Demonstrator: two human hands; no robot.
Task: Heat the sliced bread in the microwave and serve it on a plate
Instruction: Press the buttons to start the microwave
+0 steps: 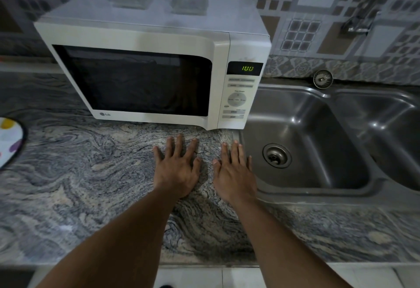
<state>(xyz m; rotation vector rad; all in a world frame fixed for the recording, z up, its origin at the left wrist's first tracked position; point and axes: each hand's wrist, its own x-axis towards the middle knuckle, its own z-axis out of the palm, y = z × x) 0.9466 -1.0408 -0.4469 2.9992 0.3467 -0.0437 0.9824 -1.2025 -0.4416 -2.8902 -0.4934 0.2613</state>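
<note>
Both hands lie flat, palms down, on the counter (91, 174) in front of the microwave (145, 71). The left hand (177, 169) has its fingers spread wide and holds nothing. The right hand (234, 174) is spread too, fingers a little closer together, empty, its outer edge just beside the sink (318, 183) rim. The two hands sit near each other without touching. The microwave door is shut and its display (247, 68) reads what looks like 100. The bread may be inside, but the dark window hides it. A plate (9, 142) shows at the left edge.
</note>
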